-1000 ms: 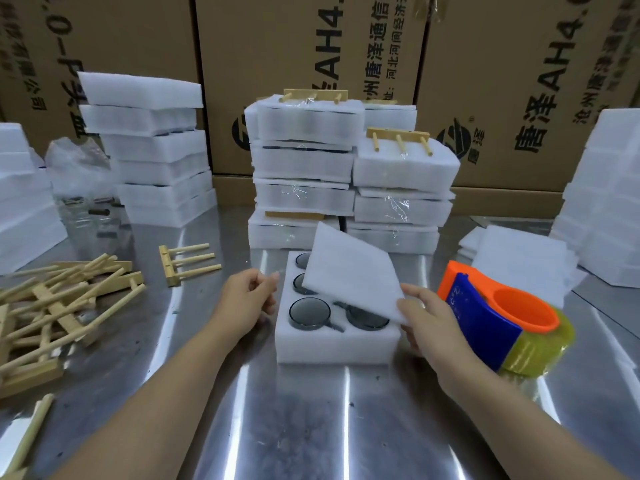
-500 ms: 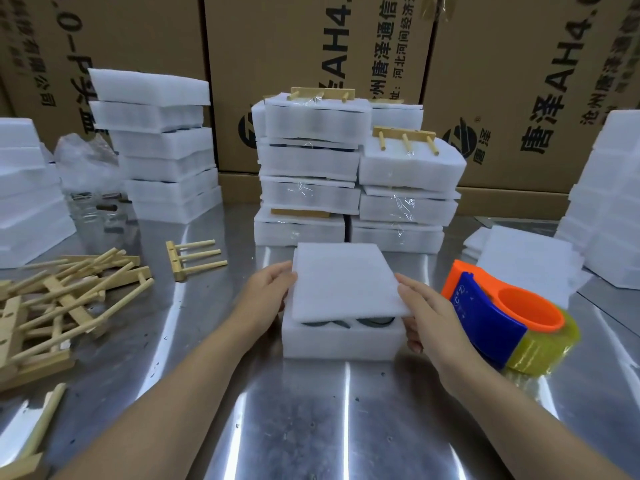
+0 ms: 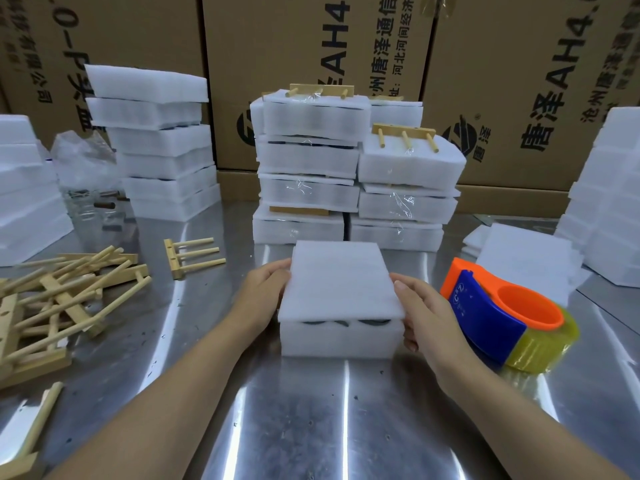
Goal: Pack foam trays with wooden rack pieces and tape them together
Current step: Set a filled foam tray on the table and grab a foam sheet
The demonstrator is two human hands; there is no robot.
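The table [image 3: 311, 427] is bare, shiny metal, streaked with reflected light. Behind it stands a wall of brown cartons [image 3: 277, 46] printed with black characters. At the far left a stack of white foam [image 3: 24, 188] rises from the table edge, with a crumpled plastic bag [image 3: 83, 161] beside it and a taller foam stack [image 3: 156, 143] next to that. In front lies a heap of wooden rack pieces [image 3: 59, 292], and one separate rack piece [image 3: 194, 252] with three pegs lies just right of the heap. Centre back are two stacks of taped packs [image 3: 353, 174], some with rack pieces on top.

The tray [image 3: 341, 337] sits on the table in the middle, with a foam sheet [image 3: 341, 282] lying on it; dark round items show in the gap under the sheet's near edge. The left hand [image 3: 263, 292] touches the sheet's left edge with fingers together. The right hand [image 3: 426, 313] rests against the sheet's and tray's right side, fingers slightly spread; whether it grips is unclear. Just right is an orange and blue tape dispenser [image 3: 502, 313], then loose sheets [image 3: 526, 261] and another foam stack [image 3: 609, 202].

A second ago the right hand held the sheet tilted above the open tray; half a second ago it was nearly flat. Now it lies down, almost square with the tray.
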